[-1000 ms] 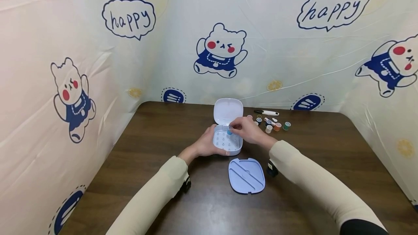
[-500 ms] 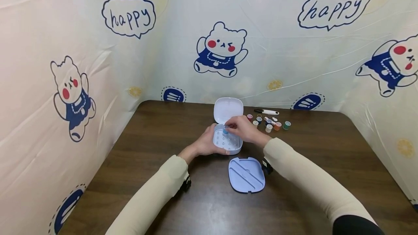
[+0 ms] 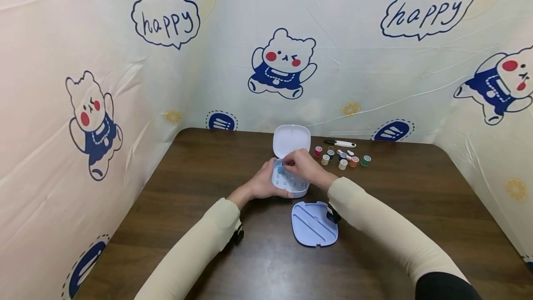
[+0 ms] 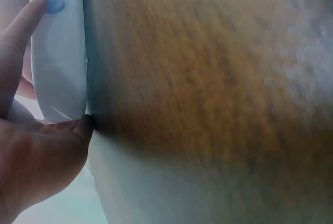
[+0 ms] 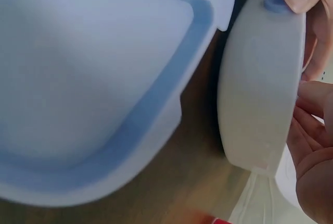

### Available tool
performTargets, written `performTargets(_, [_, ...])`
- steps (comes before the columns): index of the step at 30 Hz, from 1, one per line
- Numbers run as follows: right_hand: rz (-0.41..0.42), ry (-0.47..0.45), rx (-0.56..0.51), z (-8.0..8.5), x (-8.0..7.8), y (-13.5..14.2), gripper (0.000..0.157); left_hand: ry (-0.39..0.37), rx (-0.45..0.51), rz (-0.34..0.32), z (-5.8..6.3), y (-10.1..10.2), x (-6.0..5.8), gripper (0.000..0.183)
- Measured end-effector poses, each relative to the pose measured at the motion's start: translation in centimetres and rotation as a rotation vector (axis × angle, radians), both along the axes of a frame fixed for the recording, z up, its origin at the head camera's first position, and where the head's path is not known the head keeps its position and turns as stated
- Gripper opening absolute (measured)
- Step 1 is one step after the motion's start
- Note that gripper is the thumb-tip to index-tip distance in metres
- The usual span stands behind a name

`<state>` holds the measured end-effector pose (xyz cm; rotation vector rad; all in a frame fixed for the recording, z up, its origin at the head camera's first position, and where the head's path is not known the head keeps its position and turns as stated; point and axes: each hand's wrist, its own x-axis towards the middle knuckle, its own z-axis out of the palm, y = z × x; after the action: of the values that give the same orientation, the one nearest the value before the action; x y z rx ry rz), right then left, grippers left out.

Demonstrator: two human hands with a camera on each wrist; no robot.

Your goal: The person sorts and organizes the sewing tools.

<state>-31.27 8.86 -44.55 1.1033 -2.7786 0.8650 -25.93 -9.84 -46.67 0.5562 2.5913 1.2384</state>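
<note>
A pale lilac sewing box [image 3: 298,194] stands on the table, its hinged lid [image 3: 292,140] raised at the back. Rows of small pegs cover its inner floor. My left hand [image 3: 264,183] grips the box from the left, and in the left wrist view the thumb lies by the round blue button [image 4: 55,4] on the front wall. Over the back left of the pegs, my right hand [image 3: 303,165] pinches a light blue thread spool [image 3: 281,169]. Whether the spool touches a peg cannot be seen. The right wrist view shows the right fingers [image 5: 315,99] behind the box wall, spool hidden.
A lilac tray [image 3: 314,224] with diagonal ridges lies in front of the box, under the right wrist. Right of the box stand several thread spools, among them red [image 3: 318,151], orange [image 3: 354,161] and green [image 3: 366,160]. Behind them lies a white-handled tool [image 3: 343,143] with a black end.
My right hand has moved left across the inside of the box with the blue spool, uncovering the red spool beside the box. The left hand and box have stayed in place.
</note>
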Motion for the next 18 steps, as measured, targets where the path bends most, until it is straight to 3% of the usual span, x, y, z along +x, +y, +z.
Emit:
performTargets(12, [0.045, 0.079, -0.003, -0.26, 0.13, -0.76, 0.011, 0.026, 0.032, -0.001, 0.16, 0.07, 0.13, 0.108])
performTargets(18, [0.029, 0.040, 0.044, -0.01, 0.11, -1.01, 0.011, 0.020, 0.039, -0.007, -0.01, 0.04, 0.11, 0.108])
